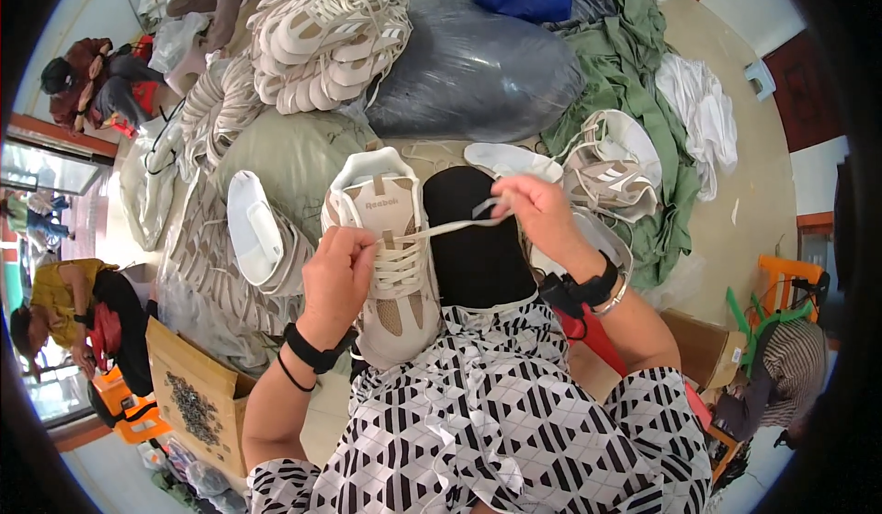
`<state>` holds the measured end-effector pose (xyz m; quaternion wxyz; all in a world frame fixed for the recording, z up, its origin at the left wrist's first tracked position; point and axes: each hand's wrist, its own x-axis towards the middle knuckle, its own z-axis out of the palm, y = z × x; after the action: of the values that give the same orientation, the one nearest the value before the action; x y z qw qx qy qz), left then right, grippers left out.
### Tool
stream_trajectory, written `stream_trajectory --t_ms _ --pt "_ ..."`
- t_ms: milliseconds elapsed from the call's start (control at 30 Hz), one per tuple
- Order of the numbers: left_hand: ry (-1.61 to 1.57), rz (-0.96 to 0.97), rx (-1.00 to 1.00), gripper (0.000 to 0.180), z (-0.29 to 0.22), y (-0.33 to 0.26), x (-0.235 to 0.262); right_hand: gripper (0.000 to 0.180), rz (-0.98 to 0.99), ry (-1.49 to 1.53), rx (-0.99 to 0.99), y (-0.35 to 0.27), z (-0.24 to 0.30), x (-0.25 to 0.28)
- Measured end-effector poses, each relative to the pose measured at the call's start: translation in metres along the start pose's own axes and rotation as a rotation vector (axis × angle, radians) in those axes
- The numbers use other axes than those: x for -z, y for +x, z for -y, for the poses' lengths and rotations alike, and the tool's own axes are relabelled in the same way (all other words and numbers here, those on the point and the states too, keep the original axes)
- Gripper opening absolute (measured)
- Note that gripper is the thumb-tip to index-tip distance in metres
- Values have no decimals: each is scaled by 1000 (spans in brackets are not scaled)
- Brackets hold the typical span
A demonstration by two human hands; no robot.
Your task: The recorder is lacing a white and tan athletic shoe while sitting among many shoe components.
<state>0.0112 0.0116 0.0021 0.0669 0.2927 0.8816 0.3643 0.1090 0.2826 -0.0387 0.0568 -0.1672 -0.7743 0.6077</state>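
A beige and white sneaker (397, 321) rests toe toward me on my lap, its laces crossed over the tongue. My left hand (338, 277) is closed at the shoe's left side by the upper eyelets; what its fingertips pinch is hidden. From the upper eyelets a cream shoelace (450, 228) runs taut to the right. My right hand (542, 220) pinches its far end, raised above a black pad (473, 248) on my thigh. Beyond that hand lie another beige sneaker (611, 181) with loose laces and a white shoe part (510, 160).
Stacked shoe uppers (331, 41) rise at the back left, beside a dark plastic-wrapped bundle (478, 73). A white-lined upper (257, 238) stands left of my shoe. Green cloth (634, 91) lies right. A cardboard box (197, 395) sits lower left. Other people sit at both sides.
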Motion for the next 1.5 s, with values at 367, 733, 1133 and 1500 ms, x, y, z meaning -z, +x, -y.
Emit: stream_trajectory --t_ms 367,733,1133,1500 --pt "-268 -60 149 9 6 -9 16 27 295 91 -15 21 37 -50" --pt "-590 -262 213 35 11 -9 13 14 238 38 116 16 34 -58" --pt "252 -4 -270 16 -24 10 3 12 181 -102 174 0 25 -72" --pt "113 14 -322 20 5 -11 7 12 284 -347 333 7 23 -74"
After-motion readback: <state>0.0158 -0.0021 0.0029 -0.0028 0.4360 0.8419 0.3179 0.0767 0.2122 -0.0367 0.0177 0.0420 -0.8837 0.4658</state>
